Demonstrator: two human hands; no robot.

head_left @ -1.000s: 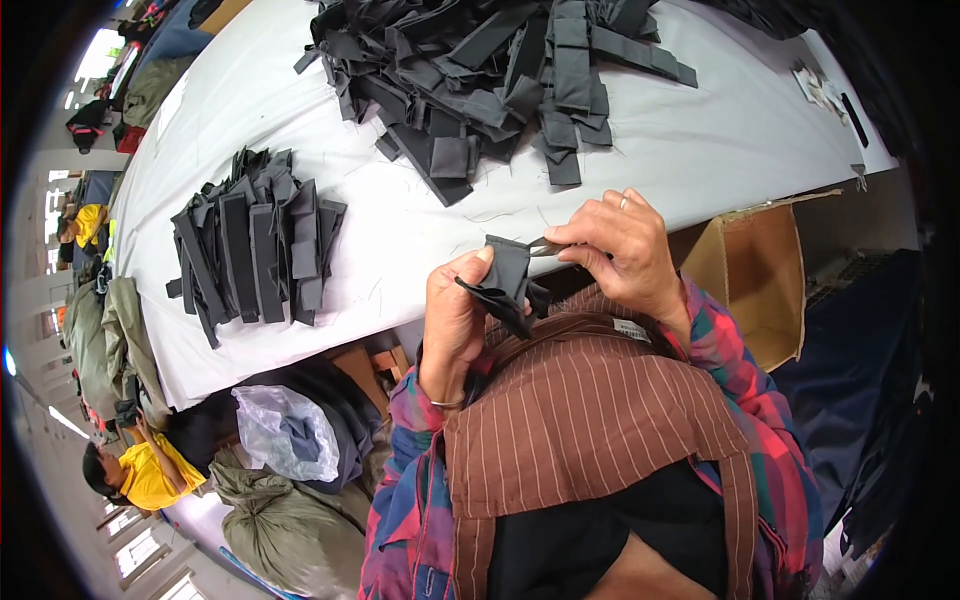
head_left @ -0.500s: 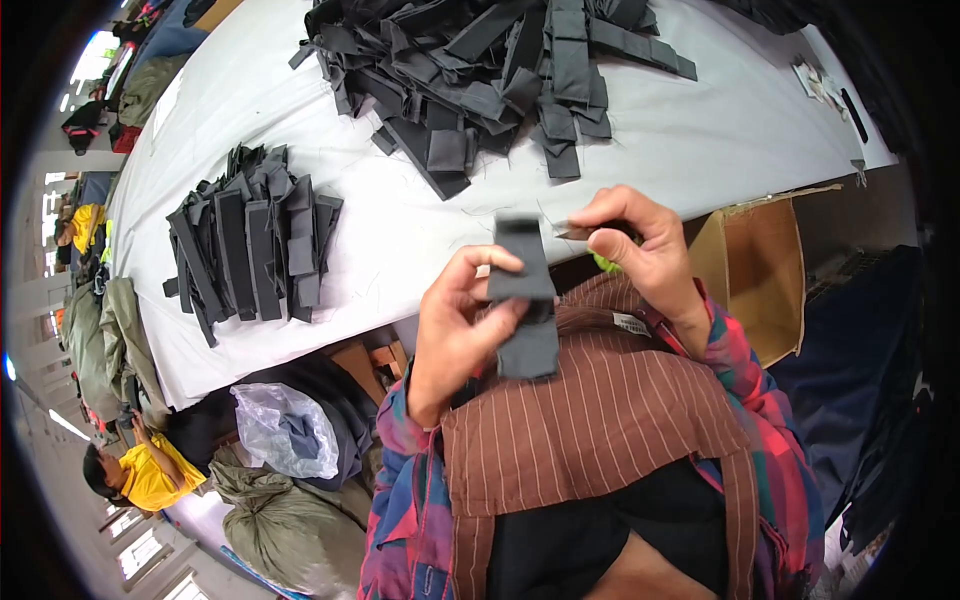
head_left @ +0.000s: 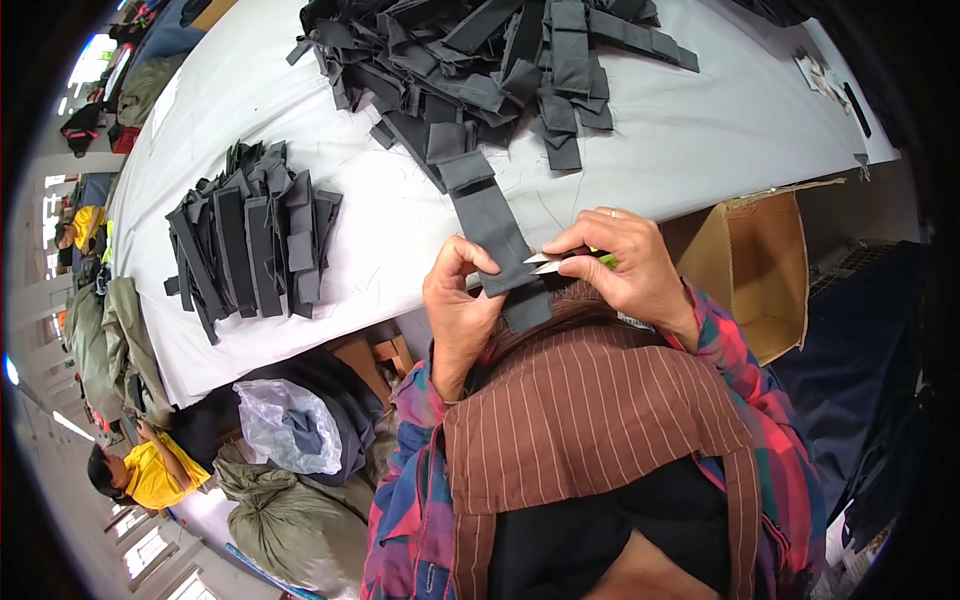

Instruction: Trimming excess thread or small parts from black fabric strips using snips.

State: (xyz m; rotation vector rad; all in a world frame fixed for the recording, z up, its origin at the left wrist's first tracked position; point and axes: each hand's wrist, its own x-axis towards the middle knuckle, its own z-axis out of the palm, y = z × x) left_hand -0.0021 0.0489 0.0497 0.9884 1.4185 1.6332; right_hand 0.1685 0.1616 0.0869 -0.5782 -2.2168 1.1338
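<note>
A dark grey fabric strip [head_left: 490, 217] hangs at the table's near edge, pinched between the thumb and fingers of my left hand [head_left: 462, 300]. Its far end reaches toward the big pile, and its lower end sticks out below my fingers. In my right hand [head_left: 622, 258] is a small pair of thread snips [head_left: 543, 265], with pale pointed blades and a bit of bright green by the palm. The blade tips are at the strip's right edge, beside my left thumb. A loose thread shows near them.
A large heap of grey strips [head_left: 430, 60] covers the table's far middle. To the left lies a smaller, neater bundle [head_left: 252, 235] on the white tabletop [head_left: 385, 215]. An open cardboard box [head_left: 765, 270] stands below the right edge. A person in yellow [head_left: 165, 470] is at far left.
The strip has swung out straight toward the far pile, its lower end drawn up. My right hand has come down and left, bringing the snips' blades to the strip's edge.
</note>
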